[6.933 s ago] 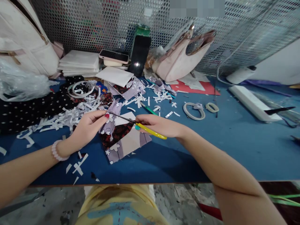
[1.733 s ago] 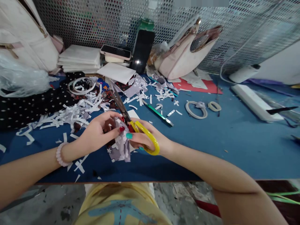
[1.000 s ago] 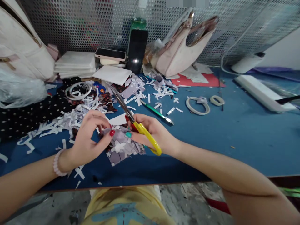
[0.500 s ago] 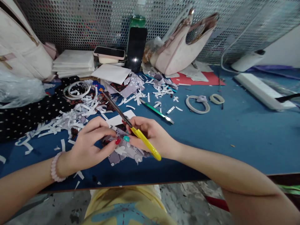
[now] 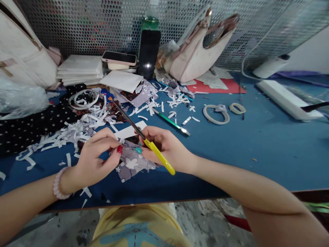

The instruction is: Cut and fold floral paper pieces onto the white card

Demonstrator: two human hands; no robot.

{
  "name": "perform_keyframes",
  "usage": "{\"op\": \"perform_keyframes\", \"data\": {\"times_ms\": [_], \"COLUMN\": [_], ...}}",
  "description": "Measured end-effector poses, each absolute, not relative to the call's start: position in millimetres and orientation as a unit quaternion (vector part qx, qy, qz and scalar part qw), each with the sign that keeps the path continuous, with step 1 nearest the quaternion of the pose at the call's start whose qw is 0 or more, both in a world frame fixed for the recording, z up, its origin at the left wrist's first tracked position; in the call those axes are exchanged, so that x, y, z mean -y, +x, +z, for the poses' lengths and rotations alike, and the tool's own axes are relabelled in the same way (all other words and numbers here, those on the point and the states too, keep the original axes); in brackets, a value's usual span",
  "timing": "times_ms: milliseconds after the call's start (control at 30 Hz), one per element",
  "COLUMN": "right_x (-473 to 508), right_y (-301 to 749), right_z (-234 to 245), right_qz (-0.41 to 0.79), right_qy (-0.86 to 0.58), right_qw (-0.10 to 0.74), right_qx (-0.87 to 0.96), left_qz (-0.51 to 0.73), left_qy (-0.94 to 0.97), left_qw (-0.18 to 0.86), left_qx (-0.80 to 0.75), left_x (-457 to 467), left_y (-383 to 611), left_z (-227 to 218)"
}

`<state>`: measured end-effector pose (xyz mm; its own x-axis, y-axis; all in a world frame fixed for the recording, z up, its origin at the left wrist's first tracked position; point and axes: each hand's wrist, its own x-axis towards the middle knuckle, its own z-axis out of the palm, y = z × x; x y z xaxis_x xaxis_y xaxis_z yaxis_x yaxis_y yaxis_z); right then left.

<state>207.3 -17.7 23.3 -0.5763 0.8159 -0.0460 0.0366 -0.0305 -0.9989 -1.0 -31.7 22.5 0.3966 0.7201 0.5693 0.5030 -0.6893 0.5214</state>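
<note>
Between my two hands is a piece of grey fabric (image 5: pixel 132 165) with a white flower print. My left hand (image 5: pixel 96 159) is closed, thumb and forefinger pinching the fabric's upper left edge. My right hand (image 5: pixel 172 151) pinches the same edge a little to the right, and also carries scissors with yellow handles (image 5: pixel 159 157). The scissors' dark blades point up and to the left, away from the fabric. Just beyond my fingers lies a white card strip (image 5: pixel 131 130). Dark patterned fabric shows partly behind the grey piece; my fingers hide some of it.
White paper scraps (image 5: pixel 77 128) cover the left middle of the blue table (image 5: pixel 231 151). A green craft knife (image 5: pixel 172 123) and tape rolls (image 5: pixel 216 115) lie farther off. Behind stand a phone (image 5: pixel 149 51), a stack of white cards (image 5: pixel 79 68) and a pale handbag (image 5: pixel 190 61).
My left hand has moved slightly left, away from my right fingertips. The fabric's edge between them is now stretched, and more of its flower print shows.
</note>
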Motion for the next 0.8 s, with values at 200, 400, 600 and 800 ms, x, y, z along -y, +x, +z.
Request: {"op": "perform_keyframes", "data": {"times_ms": [200, 400, 600, 800], "right_x": [12, 9, 13, 15], "right_y": [208, 206, 202, 197], "right_z": [23, 21, 19, 20], "right_qz": [0.637, 0.682, 0.69, 0.679], "right_qy": [-0.343, -0.292, -0.293, -0.311], "right_qw": [0.308, 0.28, 0.273, 0.289], "right_qx": [0.618, 0.61, 0.603, 0.599], "left_qz": [0.415, 0.398, 0.395, 0.396], "left_qy": [0.827, 0.858, 0.859, 0.853], "left_qw": [0.116, 0.118, 0.135, 0.174], "left_qx": [-0.362, -0.302, -0.298, -0.292], "left_x": [30, 32, 35, 35], "left_y": [-1, 1, 3, 1], "left_z": [22, 21, 22, 20]}}
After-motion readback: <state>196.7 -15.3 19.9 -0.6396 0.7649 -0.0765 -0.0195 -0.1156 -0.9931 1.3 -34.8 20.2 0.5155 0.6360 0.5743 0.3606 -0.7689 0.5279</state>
